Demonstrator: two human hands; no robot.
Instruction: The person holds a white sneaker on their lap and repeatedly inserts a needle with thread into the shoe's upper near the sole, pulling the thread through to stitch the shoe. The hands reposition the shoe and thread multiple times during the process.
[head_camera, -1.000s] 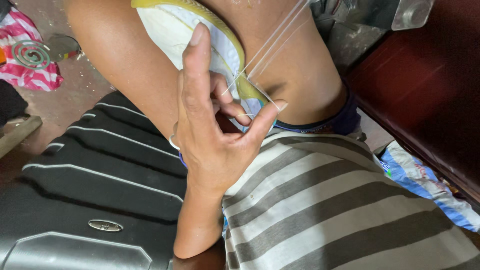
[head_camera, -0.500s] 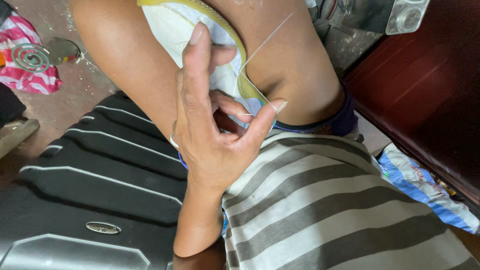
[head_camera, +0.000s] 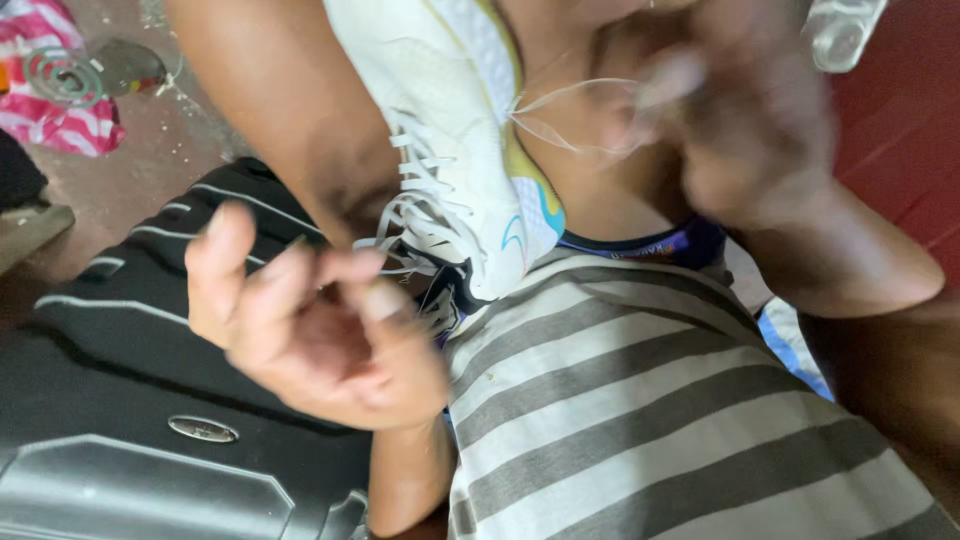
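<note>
A white sneaker (head_camera: 450, 150) with yellow trim and white laces lies against my bare leg, sole edge up. A thin pale thread (head_camera: 570, 105) loops out of its side toward my right hand (head_camera: 740, 120). That hand is blurred at the upper right, and its fingers seem pinched on the thread's end. My left hand (head_camera: 320, 330) hovers low at the left, just below the laces. Its fingers are loosely curled and apart, with nothing visible in them.
A black hard-shell suitcase (head_camera: 120, 400) lies under my left hand. My grey-and-white striped shirt (head_camera: 640, 400) fills the lower right. A pink striped cloth (head_camera: 60, 100) lies on the floor at the top left. Dark red wooden furniture (head_camera: 900, 130) and a clear bottle (head_camera: 840, 30) are at the right.
My left hand has dropped down-left, away from the sneaker. The sneaker has turned so its laces show. My right hand has come into view at the upper right, blurred with motion.
</note>
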